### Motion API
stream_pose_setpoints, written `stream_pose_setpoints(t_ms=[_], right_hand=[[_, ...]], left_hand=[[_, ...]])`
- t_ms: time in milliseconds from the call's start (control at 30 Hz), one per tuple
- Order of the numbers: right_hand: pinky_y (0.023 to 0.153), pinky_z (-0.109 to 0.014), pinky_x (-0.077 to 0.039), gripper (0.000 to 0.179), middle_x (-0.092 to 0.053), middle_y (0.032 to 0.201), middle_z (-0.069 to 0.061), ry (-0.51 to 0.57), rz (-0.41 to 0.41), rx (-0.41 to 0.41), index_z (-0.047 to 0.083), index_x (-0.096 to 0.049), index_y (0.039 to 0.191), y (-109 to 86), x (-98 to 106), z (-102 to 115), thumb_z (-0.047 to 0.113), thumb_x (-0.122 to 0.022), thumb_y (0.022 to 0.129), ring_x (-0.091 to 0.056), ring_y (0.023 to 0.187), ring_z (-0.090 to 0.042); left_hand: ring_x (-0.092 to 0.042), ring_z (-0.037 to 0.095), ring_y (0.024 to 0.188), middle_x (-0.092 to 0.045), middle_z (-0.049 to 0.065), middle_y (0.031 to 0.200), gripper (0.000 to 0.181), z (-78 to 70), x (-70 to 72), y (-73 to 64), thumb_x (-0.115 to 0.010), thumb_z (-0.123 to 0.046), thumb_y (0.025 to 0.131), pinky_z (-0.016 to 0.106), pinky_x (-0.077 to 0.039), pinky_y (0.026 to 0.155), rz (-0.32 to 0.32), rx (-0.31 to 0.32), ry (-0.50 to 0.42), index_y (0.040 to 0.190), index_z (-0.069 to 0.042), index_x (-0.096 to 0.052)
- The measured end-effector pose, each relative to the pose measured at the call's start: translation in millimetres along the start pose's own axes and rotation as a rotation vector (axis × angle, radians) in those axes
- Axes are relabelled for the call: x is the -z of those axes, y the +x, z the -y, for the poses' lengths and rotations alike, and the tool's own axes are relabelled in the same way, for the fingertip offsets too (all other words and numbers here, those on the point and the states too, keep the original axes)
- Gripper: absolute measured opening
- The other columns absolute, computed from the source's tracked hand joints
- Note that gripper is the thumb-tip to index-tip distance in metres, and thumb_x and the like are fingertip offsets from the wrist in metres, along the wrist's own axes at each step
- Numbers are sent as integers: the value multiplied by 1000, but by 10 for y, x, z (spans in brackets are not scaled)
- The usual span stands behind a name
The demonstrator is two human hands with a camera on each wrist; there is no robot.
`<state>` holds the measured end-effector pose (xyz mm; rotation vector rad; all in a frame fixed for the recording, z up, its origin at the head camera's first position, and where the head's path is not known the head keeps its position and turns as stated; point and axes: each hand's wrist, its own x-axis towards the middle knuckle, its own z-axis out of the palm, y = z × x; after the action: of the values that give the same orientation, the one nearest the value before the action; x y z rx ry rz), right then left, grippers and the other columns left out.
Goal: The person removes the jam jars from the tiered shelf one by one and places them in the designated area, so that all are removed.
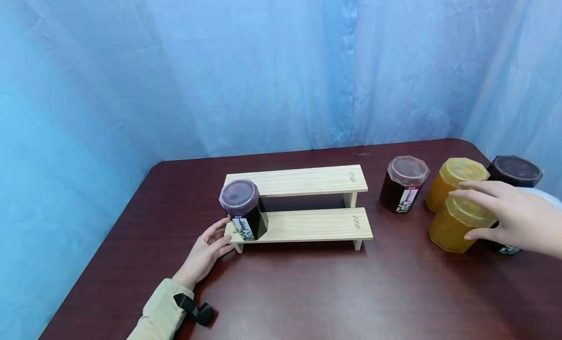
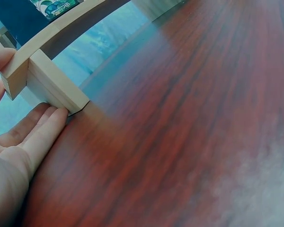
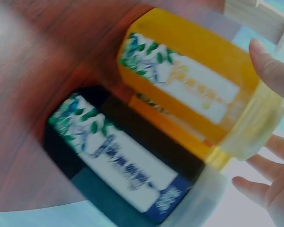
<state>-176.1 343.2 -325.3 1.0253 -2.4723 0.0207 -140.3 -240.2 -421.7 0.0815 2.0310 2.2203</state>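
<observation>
A wooden two-step shelf point(image 1: 303, 226) stands mid-table. A dark jar with a purple-tinted lid point(image 1: 240, 196) sits on the left end of its lower step. My left hand point(image 1: 206, 254) holds that end by the edge; in the left wrist view, other fingers point(image 2: 47, 127) lie against the shelf leg point(image 2: 57, 80). At the right, my right hand point(image 1: 522, 213) spans the lid of the front yellow jar point(image 1: 452, 232), thumb on the near side, fingers across the far side. The right wrist view shows this yellow jar point(image 3: 194, 61) beside a dark jar point(image 3: 128, 151), both blurred.
A second yellow jar point(image 1: 439, 189) stands just behind the gripped one. Left of it is a dark jar with a clear lid point(image 1: 401, 189); another dark jar point(image 1: 515, 169) is at the back right. Blue curtains point(image 1: 263, 76) hang behind the dark red table point(image 1: 298, 291).
</observation>
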Motion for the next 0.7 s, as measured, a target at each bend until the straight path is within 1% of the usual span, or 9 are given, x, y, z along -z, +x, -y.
stream_pose_setpoints(t_ms=[67, 100, 167, 233, 300, 367, 433, 600, 700], right_hand=[[66, -45, -50, 81, -61, 107, -13, -9, -2, -5, 9, -63, 107, 52, 41, 59, 56, -85, 44, -56, 92, -28], [66, -41, -49, 79, -62, 107, -12, -9, -11, -1, 10, -64, 106, 80, 53, 86, 57, -84, 46, -56, 93, -27], [70, -33, -47, 76, -62, 107, -11, 1, -19, 2, 11, -65, 106, 146, 81, 151, 53, -86, 46, -55, 94, -25], [73, -30, -44, 74, -62, 109, -10, 17, -17, -6, 12, -65, 108, 220, 99, 228, 49, -87, 48, -54, 97, -25], [75, -31, -44, 72, -61, 112, -10, 42, -12, -21, 13, -64, 110, 306, 107, 318, 46, -88, 50, -54, 101, -26], [76, -39, -47, 73, -60, 116, -11, 69, 0, -41, 13, -64, 113, 411, 115, 428, 41, -89, 51, -53, 105, -28], [76, -47, -48, 73, -59, 120, -12, 106, -2, -48, 14, -63, 116, 535, 110, 532, 43, -88, 54, -54, 107, -29], [75, -48, -50, 76, -53, 128, -16, 235, -72, -32, 12, -58, 124, 885, 60, 790, 37, -88, 59, -53, 110, -33], [78, -48, -51, 78, -50, 132, -18, 320, -123, -31, 10, -55, 127, 1104, 9, 951, 30, -89, 60, -51, 115, -33]], left_hand=[[-59, 11, 103, -51, 3, 121, 46, 0, 2, 2, -54, -6, 94, 28, -53, 85, 0, 1, 1, 137, -16, -41], [-59, 11, 102, -51, 2, 121, 45, 0, 2, 3, -54, -6, 94, 28, -53, 85, 0, 1, 1, 136, -17, -41], [-59, 11, 102, -52, 2, 120, 44, 0, 2, 5, -54, -6, 94, 28, -53, 85, 7, -6, -3, 135, -19, -43], [-59, 11, 102, -53, 1, 118, 43, -4, -4, 9, -54, -6, 94, 27, -53, 85, 12, -11, -10, 134, -21, -44], [-59, 11, 101, -53, 0, 118, 43, -7, -9, 14, -54, -6, 94, 27, -53, 85, 18, -16, -14, 133, -22, -45], [-59, 11, 101, -53, 0, 117, 43, -10, -9, 17, -54, -6, 94, 27, -53, 85, 22, -18, -12, 133, -22, -44], [-59, 11, 101, -53, 1, 118, 43, -12, -7, 17, -54, -6, 94, 27, -53, 85, 20, -16, -13, 133, -22, -44], [-60, 12, 100, -51, 2, 120, 44, -10, -16, 21, -54, -7, 95, 28, -53, 84, 9, -6, -14, 134, -20, -43], [-59, 12, 101, -50, 3, 121, 44, -5, -30, 25, -54, -7, 95, 28, -53, 85, 17, -4, -10, 135, -20, -43]])
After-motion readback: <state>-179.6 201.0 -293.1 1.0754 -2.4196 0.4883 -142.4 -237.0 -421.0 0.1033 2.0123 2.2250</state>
